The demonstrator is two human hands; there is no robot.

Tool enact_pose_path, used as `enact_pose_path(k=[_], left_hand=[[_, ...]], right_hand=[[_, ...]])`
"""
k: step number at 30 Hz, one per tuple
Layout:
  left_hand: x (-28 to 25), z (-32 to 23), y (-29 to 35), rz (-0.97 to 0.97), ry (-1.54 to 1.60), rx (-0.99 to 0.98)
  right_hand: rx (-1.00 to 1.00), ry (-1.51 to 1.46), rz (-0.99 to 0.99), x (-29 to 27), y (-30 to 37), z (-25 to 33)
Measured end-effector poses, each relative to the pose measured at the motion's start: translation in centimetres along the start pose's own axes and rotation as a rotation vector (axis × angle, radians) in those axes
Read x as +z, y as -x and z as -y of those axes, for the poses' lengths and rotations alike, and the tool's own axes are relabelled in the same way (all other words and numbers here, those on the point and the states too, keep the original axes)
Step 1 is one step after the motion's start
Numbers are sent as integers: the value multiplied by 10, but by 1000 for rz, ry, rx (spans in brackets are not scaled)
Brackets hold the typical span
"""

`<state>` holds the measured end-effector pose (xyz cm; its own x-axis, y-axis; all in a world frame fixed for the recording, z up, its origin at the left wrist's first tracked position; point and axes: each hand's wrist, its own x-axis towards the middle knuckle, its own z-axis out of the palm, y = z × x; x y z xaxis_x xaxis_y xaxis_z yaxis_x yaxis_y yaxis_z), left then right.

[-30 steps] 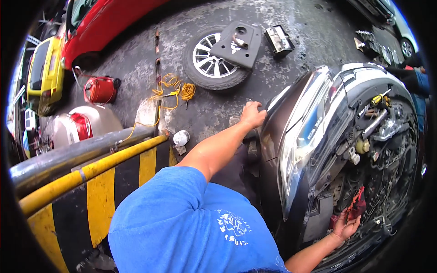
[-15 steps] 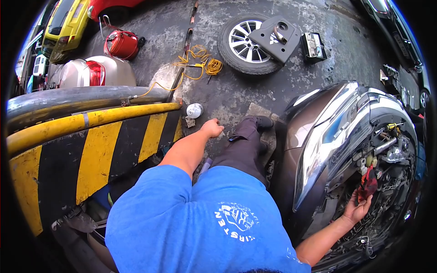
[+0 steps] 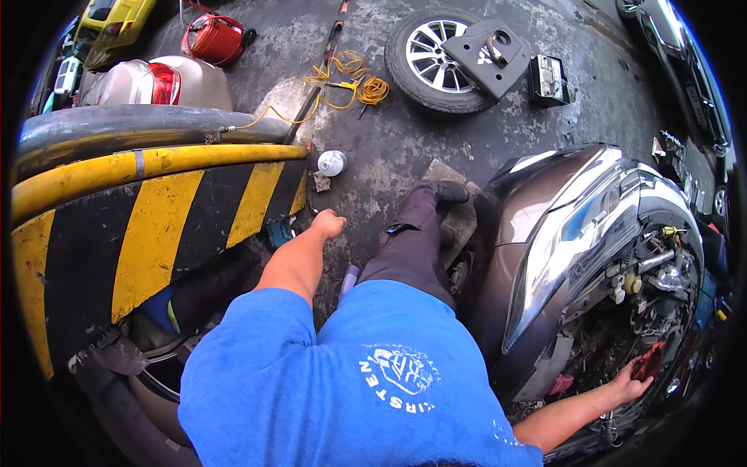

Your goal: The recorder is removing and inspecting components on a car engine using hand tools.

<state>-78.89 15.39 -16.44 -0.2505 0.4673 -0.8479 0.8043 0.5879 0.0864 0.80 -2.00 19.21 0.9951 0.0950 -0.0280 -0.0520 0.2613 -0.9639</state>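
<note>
In my right hand (image 3: 629, 384) is a crumpled red rag (image 3: 649, 363), gripped by the fingers over the engine bay (image 3: 599, 366) of a brown car. Hoses and metal parts of the bay surround that hand. My left hand (image 3: 330, 224) hangs over the floor beside my leg, its fingers curled closed. Whatever it may hold is hidden. Nearest to it stands a white round-topped container (image 3: 331, 163), apart from the hand.
A yellow-and-black striped barrier (image 3: 156, 233) with pipes lies on my left. Ahead are a wheel (image 3: 424, 62) with a dark plastic cover (image 3: 486, 58) on it, a car battery (image 3: 549, 81), a coiled yellow hose (image 3: 373, 91) and a red tank (image 3: 214, 39). The car's bumper (image 3: 537, 249) is close on my right.
My right hand has moved with the red rag toward the engine bay's far right side, nearer to me. My left hand has swung left and slightly down. The view has shifted a little.
</note>
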Motion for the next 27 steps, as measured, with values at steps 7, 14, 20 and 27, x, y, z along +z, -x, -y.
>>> enact_pose_path(k=[7,14,20,27], left_hand=[[15,16,16,20,42,-31],[13,-55,12,11,137,85],[2,-113,4,-40,198,322],[-6,-188,7,32,177,436]], right_hand=[[37,18,41,40,13,-3],[444,-30,672,104,123,-65],[716,-136,677,168,184,-114],[793,-263,584,179,193,-117]])
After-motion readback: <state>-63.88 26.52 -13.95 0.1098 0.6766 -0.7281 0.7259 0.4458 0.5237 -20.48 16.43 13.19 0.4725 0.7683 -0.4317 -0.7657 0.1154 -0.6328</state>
